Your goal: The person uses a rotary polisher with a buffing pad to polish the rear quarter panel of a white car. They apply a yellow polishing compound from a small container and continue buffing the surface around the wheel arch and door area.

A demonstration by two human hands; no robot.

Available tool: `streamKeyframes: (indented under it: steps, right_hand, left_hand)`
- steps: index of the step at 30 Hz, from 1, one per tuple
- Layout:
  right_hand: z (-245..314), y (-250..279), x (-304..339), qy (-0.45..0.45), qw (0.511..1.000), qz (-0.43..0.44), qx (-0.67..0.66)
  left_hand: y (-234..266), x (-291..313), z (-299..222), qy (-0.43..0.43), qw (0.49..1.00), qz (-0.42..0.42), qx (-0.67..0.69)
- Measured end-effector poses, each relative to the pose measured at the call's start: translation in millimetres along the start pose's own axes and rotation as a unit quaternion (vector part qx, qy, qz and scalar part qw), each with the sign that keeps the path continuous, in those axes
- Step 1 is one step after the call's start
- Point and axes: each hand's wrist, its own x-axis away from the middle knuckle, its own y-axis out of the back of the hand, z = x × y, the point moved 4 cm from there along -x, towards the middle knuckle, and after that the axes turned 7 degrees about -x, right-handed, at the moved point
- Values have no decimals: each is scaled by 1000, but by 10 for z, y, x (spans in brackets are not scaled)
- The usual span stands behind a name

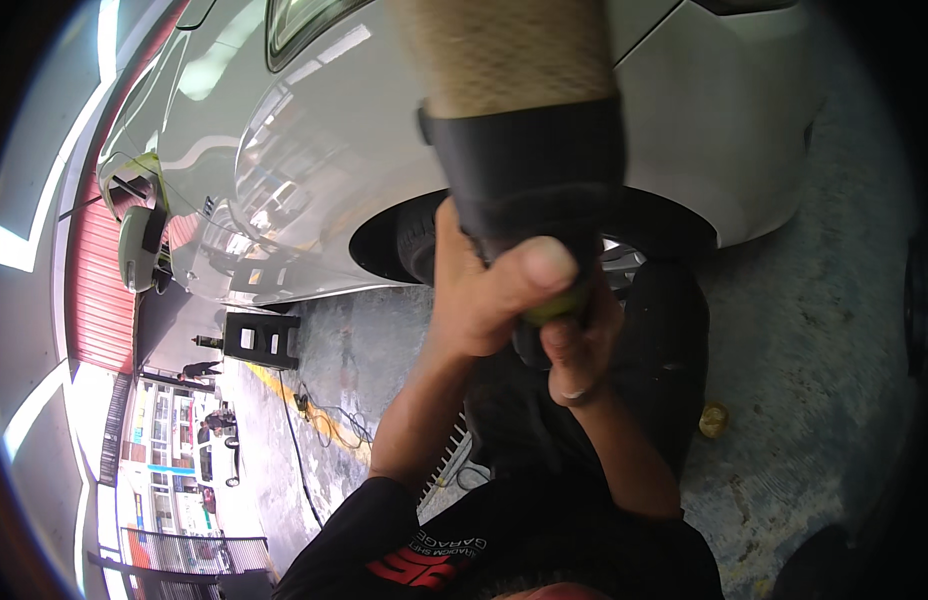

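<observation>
Both my hands grip a handheld tool point(529, 165) in front of a pale car body point(314, 140). Its wide black collar leads up into a beige, mesh-textured part like a dust bag, blurred and cut off by the top edge. My left hand point(474, 295) wraps the narrower part below the collar, thumb laid across it. Lower and to the right, my right hand point(584, 350) closes round the same part, where a bit of green shows. The tool's exact kind and its far end cannot be made out. Behind it lie the dark wheel arch point(384, 240) and partly hidden wheel.
A black step stool point(262, 340) stands on the floor at left, near loose cables point(334, 425) and a yellow floor line. The car's side mirror point(139, 250) juts out at far left. A small yellow round object point(714, 420) lies right of my dark-clothed leg point(669, 320).
</observation>
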Motion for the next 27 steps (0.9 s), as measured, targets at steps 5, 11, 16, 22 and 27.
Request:
streamKeyframes:
  steps: [5,11,16,22,27]
  right_hand:
    - [-206,-448,-189,29,989,93,110]
    - [-306,-793,-341,34,958,151,242]
    - [-84,-607,-346,5,928,195,318]
    - [-87,-253,-65,100,981,64,156]
    - [-150,-430,-105,48,984,84,148]
  left_hand:
    - [578,-30,19,-68,982,63,163]
    - [1139,-33,9,-151,965,15,214]
    - [986,100,158,-151,956,-40,250]
    - [415,51,149,-107,968,73,213]
    - [654,59,133,-85,976,47,196]
